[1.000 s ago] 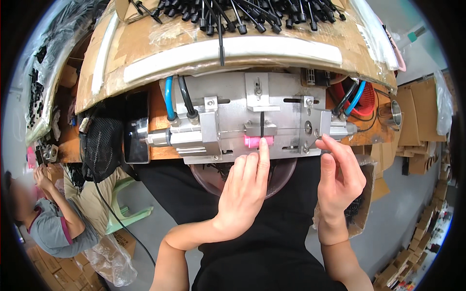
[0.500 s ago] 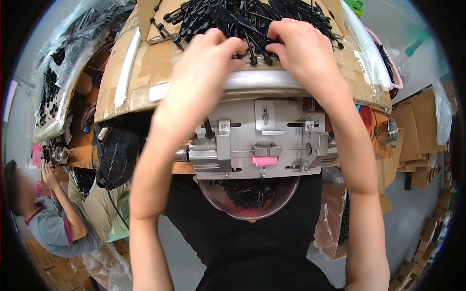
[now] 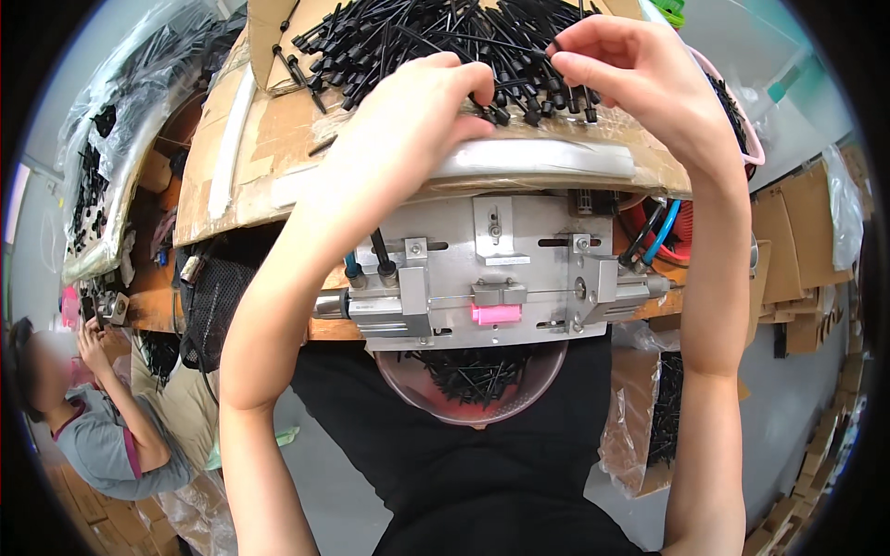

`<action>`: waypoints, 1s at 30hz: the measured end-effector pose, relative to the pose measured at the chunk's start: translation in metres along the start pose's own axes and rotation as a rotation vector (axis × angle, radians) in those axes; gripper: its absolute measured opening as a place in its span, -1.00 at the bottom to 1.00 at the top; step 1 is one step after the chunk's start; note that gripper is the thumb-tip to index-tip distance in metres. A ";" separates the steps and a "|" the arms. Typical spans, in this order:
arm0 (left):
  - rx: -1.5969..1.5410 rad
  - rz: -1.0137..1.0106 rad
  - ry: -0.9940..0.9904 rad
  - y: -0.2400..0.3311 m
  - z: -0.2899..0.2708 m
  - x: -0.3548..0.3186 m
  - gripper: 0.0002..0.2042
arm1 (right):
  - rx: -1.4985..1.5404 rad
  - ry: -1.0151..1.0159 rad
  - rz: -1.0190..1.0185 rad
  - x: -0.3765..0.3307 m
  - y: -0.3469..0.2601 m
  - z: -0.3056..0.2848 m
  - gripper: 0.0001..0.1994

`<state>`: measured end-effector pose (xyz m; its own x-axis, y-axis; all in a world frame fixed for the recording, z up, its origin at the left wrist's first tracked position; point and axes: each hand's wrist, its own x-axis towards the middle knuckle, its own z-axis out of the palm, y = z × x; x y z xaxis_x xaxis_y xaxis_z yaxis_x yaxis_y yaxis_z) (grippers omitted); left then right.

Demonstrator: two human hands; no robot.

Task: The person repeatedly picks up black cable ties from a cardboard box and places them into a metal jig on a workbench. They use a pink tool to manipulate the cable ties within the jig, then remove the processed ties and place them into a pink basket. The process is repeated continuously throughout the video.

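Fingers (image 3: 482,93) still among black pins (image 3: 417,37).

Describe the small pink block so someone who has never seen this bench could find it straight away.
Start at the grey metal fixture in the middle of the bench, below the cardboard tray heaped with black plastic parts. Along the fixture's lower edge, just above the clear bowl, sits the pink block. It is the only bright pink piece on the bare metal.

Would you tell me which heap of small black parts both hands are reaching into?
The big heap on the cardboard sheet above the metal fixture; left hand and right hand touch it. The clear bowl's heap lies untouched below.
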<state>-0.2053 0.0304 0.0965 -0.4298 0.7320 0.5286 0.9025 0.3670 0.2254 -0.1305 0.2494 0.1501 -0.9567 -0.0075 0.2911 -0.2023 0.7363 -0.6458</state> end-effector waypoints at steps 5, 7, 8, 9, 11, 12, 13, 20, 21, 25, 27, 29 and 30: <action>-0.095 0.059 -0.027 -0.011 -0.002 0.003 -0.85 | 0.240 0.151 -0.037 -0.031 0.000 -0.022 -0.71; -0.131 0.022 -0.071 -0.004 -0.004 0.005 -0.83 | 0.297 0.169 -0.001 -0.041 0.009 -0.036 -0.69; -0.130 0.006 -0.104 -0.001 -0.004 0.008 -0.83 | 0.357 0.152 0.047 -0.045 0.016 -0.043 -0.68; -0.120 -0.015 -0.138 0.002 -0.007 0.011 -0.82 | 0.423 0.165 0.029 -0.047 0.018 -0.044 -0.68; -0.105 -0.037 -0.223 0.004 -0.014 0.016 -0.82 | 0.550 0.191 -0.005 -0.050 0.020 -0.046 -0.68; -0.100 -0.047 -0.266 0.004 -0.018 0.018 -0.82 | 0.561 0.209 -0.018 -0.052 0.021 -0.047 -0.67; -0.110 -0.011 -0.244 0.000 -0.020 0.020 -0.83 | 0.571 0.228 -0.030 -0.053 0.022 -0.048 -0.67; -1.072 -0.635 -0.106 -0.048 -0.114 0.048 -0.85 | 0.781 0.242 -0.089 -0.054 0.040 -0.065 -0.65; -1.127 -0.667 -0.033 -0.048 -0.119 0.044 -0.84 | 0.777 0.264 -0.067 -0.054 0.042 -0.066 -0.65; -0.773 -0.553 0.239 -0.015 -0.101 0.018 -0.88 | 0.745 0.318 -0.026 -0.059 0.046 -0.064 -0.64; -0.523 -0.254 0.251 -0.006 -0.092 -0.027 -0.81 | 0.746 0.320 -0.041 -0.067 0.042 -0.060 -0.64; -0.606 -0.452 0.314 0.057 -0.046 -0.070 -0.84 | 0.711 0.345 -0.011 -0.089 0.043 -0.053 -0.63; -0.444 -0.384 0.358 0.082 -0.029 -0.097 -0.77 | 0.721 0.342 -0.017 -0.096 0.037 -0.045 -0.62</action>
<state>-0.0884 -0.0269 0.0872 -0.7546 0.3345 0.5646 0.6471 0.2365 0.7248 -0.0362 0.3075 0.1300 -0.8586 0.2792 0.4300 -0.4139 0.1175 -0.9027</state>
